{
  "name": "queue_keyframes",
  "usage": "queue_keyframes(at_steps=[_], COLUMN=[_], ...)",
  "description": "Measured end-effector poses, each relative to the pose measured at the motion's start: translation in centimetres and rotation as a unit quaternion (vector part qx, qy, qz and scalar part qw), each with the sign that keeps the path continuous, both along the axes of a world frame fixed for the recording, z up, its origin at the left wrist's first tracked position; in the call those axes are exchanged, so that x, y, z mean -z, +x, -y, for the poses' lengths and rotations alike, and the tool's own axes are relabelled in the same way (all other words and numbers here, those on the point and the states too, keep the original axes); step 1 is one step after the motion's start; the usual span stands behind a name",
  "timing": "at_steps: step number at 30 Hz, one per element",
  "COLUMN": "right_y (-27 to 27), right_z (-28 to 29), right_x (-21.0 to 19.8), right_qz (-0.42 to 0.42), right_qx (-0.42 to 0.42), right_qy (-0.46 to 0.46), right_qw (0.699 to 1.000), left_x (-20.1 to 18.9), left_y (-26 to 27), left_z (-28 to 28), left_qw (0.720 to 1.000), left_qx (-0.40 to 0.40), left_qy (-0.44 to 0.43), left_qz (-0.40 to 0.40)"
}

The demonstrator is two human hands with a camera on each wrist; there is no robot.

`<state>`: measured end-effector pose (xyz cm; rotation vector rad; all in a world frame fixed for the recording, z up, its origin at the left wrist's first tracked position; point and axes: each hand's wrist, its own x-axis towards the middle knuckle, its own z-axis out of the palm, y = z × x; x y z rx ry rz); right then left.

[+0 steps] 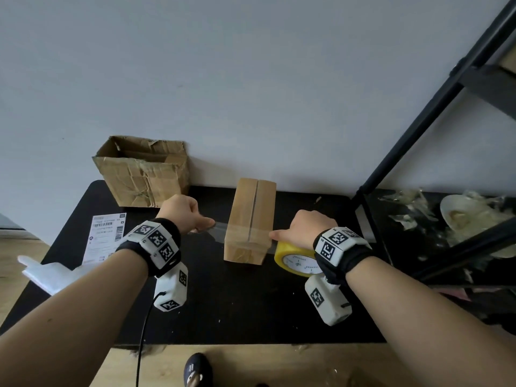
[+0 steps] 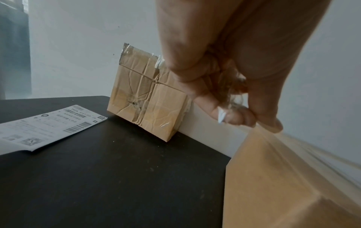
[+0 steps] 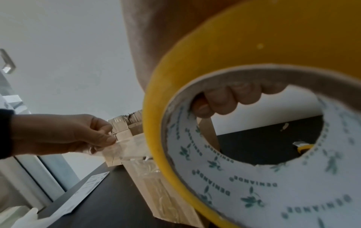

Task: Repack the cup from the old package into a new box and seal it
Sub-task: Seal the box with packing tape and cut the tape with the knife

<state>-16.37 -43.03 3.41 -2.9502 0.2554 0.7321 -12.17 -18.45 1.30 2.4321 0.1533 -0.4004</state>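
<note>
A closed brown new box [image 1: 251,219] stands in the middle of the black table [image 1: 237,308], its top flaps meeting in a seam. A clear tape strip [image 1: 223,227] runs across the box's near end. My left hand [image 1: 184,213] pinches the strip's free end [image 2: 230,106] left of the box. My right hand [image 1: 304,230] grips the yellow tape roll [image 1: 296,258] right of the box, fingers curled through its core [image 3: 230,100]. The crumpled old package [image 1: 145,171] stands open at the back left, against the wall. The cup is not visible.
A shipping label [image 1: 104,237] lies flat at the table's left, with white foam wrap [image 1: 47,272] at the left edge. A black metal shelf frame [image 1: 435,107] rises on the right, with tape scraps [image 1: 452,216] under it. A shoe [image 1: 196,370] shows below the table's front edge.
</note>
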Motion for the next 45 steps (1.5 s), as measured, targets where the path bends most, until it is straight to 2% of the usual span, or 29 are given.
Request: queue_keyframes(at_steps=[26, 45], right_y=[0.8, 0.9], right_z=[-1.5, -1.6], right_x=[0.4, 0.0], right_qz=[0.000, -0.009], right_qx=[-0.005, 0.002], right_qy=[-0.045, -0.052], right_qw=[0.999, 0.999], left_x=[2.0, 2.4], left_y=[0.7, 1.0], left_z=[-0.8, -0.7], left_qw=[1.000, 0.998], left_qx=[0.000, -0.006], left_qy=[-0.002, -0.056], left_qz=[-0.006, -0.006])
